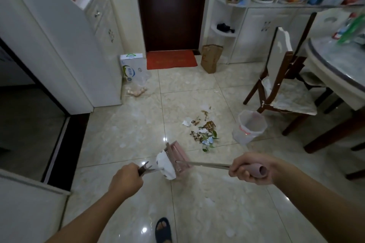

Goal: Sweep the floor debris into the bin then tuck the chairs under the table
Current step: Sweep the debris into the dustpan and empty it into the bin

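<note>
Debris (203, 130) of dry leaves, green leaves and paper scraps lies on the tiled floor in the middle of the room. A small bin (249, 127) lined with a clear bag stands just right of it. My right hand (250, 167) is shut on the pink grip of a metal handle that runs to a pink dustpan (180, 156) near the pile. My left hand (126, 180) is shut on a dark broom handle, and the white broom head (166, 166) hangs against the dustpan. A wooden chair (284, 87) stands pulled out from the round table (335, 69).
A red doormat (171, 59) lies before a dark door. A brown paper bag (211, 57) leans by the white cabinet, and a carton (131, 67) with a plastic bag stands at the left cabinet. My sandalled foot (163, 230) is at the bottom.
</note>
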A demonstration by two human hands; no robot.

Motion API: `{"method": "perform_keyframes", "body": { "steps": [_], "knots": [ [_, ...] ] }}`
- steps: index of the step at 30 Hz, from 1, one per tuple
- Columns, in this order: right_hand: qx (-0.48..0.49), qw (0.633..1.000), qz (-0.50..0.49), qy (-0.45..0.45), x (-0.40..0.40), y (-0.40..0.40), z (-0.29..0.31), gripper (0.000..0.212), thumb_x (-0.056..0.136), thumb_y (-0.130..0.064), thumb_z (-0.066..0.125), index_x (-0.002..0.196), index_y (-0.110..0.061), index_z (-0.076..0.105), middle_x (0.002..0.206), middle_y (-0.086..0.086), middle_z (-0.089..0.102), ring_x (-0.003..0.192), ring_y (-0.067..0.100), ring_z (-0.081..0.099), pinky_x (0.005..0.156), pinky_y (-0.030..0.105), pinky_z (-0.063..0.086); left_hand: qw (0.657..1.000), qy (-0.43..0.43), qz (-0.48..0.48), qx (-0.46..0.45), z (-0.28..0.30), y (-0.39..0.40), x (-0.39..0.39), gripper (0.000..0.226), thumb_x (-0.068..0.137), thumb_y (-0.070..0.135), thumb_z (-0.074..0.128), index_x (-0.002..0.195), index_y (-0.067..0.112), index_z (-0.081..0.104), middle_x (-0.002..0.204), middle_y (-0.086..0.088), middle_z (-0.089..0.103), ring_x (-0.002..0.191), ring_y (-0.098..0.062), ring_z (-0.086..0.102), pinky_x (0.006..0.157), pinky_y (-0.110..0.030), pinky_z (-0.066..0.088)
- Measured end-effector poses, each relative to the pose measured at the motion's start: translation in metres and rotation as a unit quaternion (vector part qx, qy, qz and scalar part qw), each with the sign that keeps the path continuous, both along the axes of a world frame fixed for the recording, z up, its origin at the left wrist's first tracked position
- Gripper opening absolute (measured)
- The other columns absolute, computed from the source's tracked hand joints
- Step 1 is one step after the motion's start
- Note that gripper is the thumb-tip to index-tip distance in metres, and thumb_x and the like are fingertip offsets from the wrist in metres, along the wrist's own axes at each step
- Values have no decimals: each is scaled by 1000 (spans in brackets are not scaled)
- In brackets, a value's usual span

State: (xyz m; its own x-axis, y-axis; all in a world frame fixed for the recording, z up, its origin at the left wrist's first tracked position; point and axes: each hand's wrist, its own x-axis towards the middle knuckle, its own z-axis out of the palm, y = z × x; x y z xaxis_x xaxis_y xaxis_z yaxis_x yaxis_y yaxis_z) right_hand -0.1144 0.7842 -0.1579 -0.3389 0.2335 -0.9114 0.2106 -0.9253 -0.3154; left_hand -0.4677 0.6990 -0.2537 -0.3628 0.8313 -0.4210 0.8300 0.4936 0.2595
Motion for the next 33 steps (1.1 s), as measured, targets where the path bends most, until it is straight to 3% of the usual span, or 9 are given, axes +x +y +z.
{"method": "perform_keyframes", "body": {
  "steps": [4, 7, 11, 13, 17, 21, 26, 30, 33],
  "knots": [
    [36, 998, -22, -47, 5, 18, 14, 16, 88, 3, 54, 102, 8, 59, 65, 10, 60, 39, 8, 53, 35, 15, 47, 1000, -30, 0, 5, -12, 32, -14, 23, 86, 19, 56, 63, 20, 52, 59, 2, 56, 53, -14, 55, 44, -25, 33],
    [1, 999, -39, -39, 12, 15, 3, 19, 82, 9, 56, 101, 9, 56, 72, 16, 63, 49, 16, 59, 43, 24, 54, 999, -47, -6, 5, -19, 52, -21, 18, 84, 19, 55, 66, 19, 53, 59, 3, 54, 56, -16, 56, 45, -25, 34],
    [5, 988, 72, -138, 8, -9, -32, 12, 86, 9, 49, 89, -2, 48, 56, 12, 58, 37, 14, 47, 35, 20, 37, 998, -57, -6, 15, -22, 77, -25, 7, 84, 18, 55, 77, 16, 58, 60, 5, 51, 54, -14, 49, 47, -25, 33],
    [16, 985, 40, -169, 9, -9, -45, 11, 91, 2, 48, 82, -3, 46, 49, 9, 48, 31, 11, 37, 33, 17, 29, 998, -58, -3, 14, -25, 88, -26, 7, 83, 19, 56, 80, 15, 61, 61, 5, 52, 54, -14, 49, 47, -25, 34],
    [-8, 981, -70, -183, 10, 5, -52, 1, 94, 2, 47, 94, 3, 46, 43, 8, 40, 25, 10, 31, 29, 12, 27, 998, -65, 11, 20, -29, 107, -23, 8, 83, 16, 56, 84, 13, 63, 64, 3, 56, 54, -12, 51, 47, -24, 36],
    [53, 969, -13, -243, 32, 28, -60, 3, 91, 2, 50, 93, 5, 49, 43, 8, 43, 28, 12, 34, 34, 12, 29, 997, -69, 12, 15, -32, 131, -9, 11, 82, 13, 55, 80, 11, 65, 62, 0, 58, 54, -14, 54, 45, -24, 36],
    [56, 962, -3, -268, 80, 86, -73, 3, 94, -1, 44, 95, -1, 47, 45, 5, 39, 31, 12, 32, 35, 14, 26, 998, -67, 20, 9, -41, 161, 29, 11, 86, 15, 58, 78, 13, 65, 62, -1, 60, 53, -13, 55, 45, -24, 37],
    [120, 938, 69, -317, 116, 147, -106, 8, 94, 0, 42, 86, 1, 46, 46, 9, 42, 34, 15, 34, 37, 18, 27, 997, -69, 39, -1, -50, 195, 69, 11, 85, 13, 58, 79, 12, 67, 62, -2, 62, 55, -16, 60, 48, -24, 39],
    [147, 927, 104, -330, 134, 190, -139, 5, 93, 0, 40, 93, 2, 45, 53, 12, 45, 37, 16, 37, 38, 19, 30, 997, -64, 51, -11, -53, 220, 101, 13, 84, 11, 58, 80, 9, 70, 60, -3, 62, 54, -16, 60, 48, -24, 40]
  ]
}}
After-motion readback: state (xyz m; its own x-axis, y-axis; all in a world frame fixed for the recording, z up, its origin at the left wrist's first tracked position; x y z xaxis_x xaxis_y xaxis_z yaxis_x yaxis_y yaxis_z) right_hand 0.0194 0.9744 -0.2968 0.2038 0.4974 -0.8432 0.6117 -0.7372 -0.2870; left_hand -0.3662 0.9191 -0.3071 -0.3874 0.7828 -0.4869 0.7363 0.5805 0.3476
